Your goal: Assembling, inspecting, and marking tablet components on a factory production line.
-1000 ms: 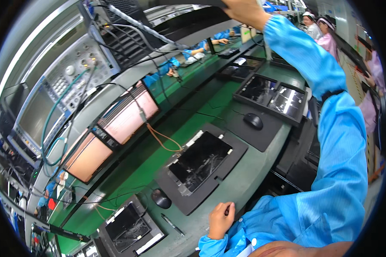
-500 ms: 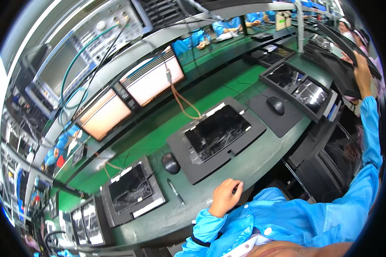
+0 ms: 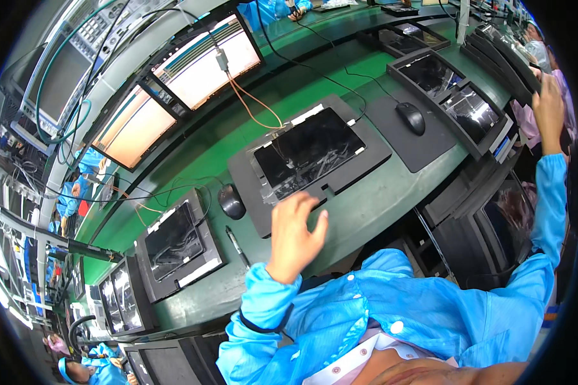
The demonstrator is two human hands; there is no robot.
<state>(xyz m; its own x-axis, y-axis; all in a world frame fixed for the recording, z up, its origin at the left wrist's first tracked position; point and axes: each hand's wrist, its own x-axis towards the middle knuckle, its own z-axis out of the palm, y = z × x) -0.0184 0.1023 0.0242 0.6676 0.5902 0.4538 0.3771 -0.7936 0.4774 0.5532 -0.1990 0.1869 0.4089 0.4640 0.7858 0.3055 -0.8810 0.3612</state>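
My left hand [image 3: 295,234] hovers over the near edge of a dark foam fixture [image 3: 376,151], its fingers bent and thumb apart, with nothing in it. On this fixture lies a black display panel [image 3: 311,154] under wrinkled clear film, with a tan cable [image 3: 253,106] attached at its far edge. Far to the right, my right hand [image 3: 549,112] is stretched out beside a stack of black trays [image 3: 501,61]. Its fingers look extended and free of the trays, though the fingertips are small there.
A mouse [image 3: 410,119] rests on a dark pad, another mouse [image 3: 231,201] left of the fixture. Nearby lie a pen [image 3: 236,245] and a second panel [image 3: 173,237]. A tray of panels [image 3: 485,151] stands right. Two monitors [image 3: 205,61] line the back. Other people sit across the bench.
My left hand has risen from the bench edge to the fixture and opened. The black tray my right hand held up at the right has come down onto the stack; that hand has let go.
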